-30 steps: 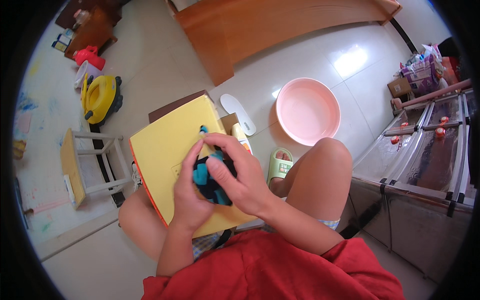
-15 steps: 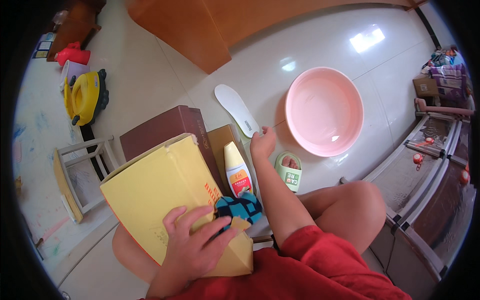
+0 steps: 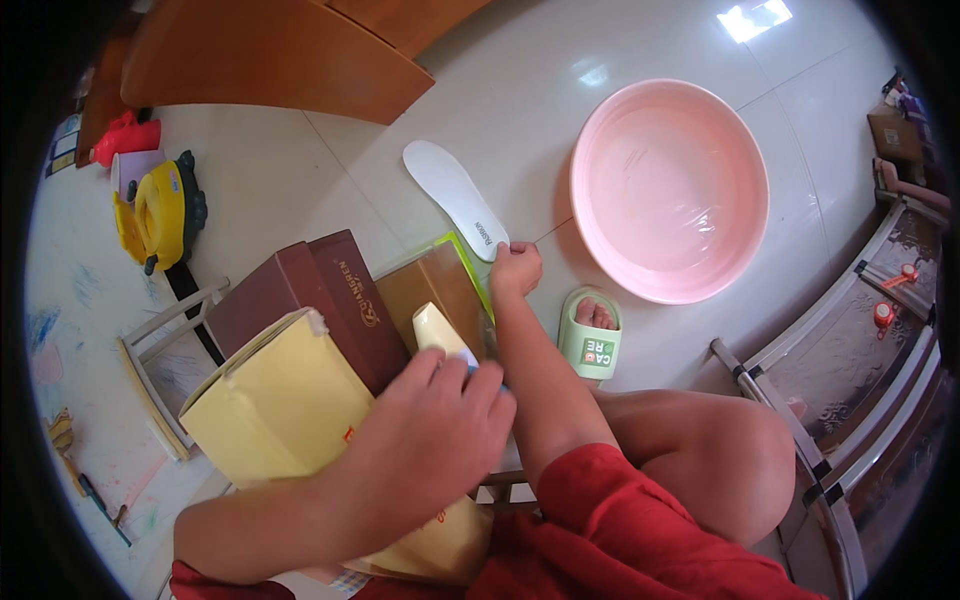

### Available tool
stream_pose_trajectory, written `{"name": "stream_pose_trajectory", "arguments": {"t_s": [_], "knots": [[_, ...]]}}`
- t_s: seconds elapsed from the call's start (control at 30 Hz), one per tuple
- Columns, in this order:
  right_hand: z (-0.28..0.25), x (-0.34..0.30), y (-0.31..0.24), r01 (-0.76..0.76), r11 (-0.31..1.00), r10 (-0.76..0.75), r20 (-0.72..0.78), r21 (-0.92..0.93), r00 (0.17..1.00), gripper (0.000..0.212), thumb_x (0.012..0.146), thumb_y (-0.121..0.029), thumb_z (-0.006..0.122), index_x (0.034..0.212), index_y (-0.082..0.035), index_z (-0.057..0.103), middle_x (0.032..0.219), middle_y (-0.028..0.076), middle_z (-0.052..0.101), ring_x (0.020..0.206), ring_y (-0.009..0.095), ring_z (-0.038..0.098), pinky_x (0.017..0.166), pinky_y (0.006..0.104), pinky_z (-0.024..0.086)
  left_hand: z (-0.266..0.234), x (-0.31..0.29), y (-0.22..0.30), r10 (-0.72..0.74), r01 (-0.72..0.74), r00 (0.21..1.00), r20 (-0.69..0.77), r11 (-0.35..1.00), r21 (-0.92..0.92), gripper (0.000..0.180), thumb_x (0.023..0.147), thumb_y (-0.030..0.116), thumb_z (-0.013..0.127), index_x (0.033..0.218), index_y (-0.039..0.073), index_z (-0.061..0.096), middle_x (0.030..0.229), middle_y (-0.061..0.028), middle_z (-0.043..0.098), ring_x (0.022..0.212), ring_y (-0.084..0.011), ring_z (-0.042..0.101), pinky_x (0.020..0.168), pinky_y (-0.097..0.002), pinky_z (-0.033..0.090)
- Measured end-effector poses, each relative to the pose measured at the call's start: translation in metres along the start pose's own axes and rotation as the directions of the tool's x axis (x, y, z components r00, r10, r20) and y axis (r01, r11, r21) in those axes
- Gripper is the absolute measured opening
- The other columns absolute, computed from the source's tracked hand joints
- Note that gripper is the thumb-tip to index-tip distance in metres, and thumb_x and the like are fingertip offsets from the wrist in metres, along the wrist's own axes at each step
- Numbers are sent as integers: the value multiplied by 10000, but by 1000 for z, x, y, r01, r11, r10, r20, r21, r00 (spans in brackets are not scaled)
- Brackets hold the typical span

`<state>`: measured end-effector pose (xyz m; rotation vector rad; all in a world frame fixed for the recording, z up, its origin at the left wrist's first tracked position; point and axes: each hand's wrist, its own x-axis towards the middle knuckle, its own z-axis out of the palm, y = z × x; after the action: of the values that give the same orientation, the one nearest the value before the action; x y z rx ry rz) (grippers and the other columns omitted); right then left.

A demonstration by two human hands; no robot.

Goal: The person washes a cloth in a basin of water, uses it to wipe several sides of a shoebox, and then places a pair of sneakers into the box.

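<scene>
You are in what looks like a home, seated above a glossy tiled floor with a green slipper on your foot. A pink plastic basin, wooden furniture, a yellow child's seat and a crayon-smudged pale surface surround you.

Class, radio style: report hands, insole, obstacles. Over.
Right hand at end of white insole, grip unclear. Left hand partly hiding bottle. Insole on floor; pink basin to its right, not blocking.
</scene>
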<state>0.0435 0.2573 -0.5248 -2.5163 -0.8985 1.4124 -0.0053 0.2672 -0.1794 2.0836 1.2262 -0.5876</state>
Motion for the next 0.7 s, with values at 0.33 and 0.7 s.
{"name": "stream_pose_trajectory", "arguments": {"t_s": [0.33,0.7], "knots": [[-2,-8,9,245,906,-274,39,346,961,248,809,-80,668,1024,41,648,840,129,690,683,187,658,618,324,541,0,-9,14,-69,78,991,-116,994,78,159,781,96,591,933,56,569,970,-108,579,1004,-270,552,933,-383,421],[-131,-142,-53,558,533,-621,-153,636,768,245,878,-79,597,1099,22,626,816,70,657,590,109,589,531,248,505,-2,-110,95,-208,141,629,-749,978,-153,202,752,58,675,926,41,574,917,-96,639,861,-283,629,714,-368,514]]}}
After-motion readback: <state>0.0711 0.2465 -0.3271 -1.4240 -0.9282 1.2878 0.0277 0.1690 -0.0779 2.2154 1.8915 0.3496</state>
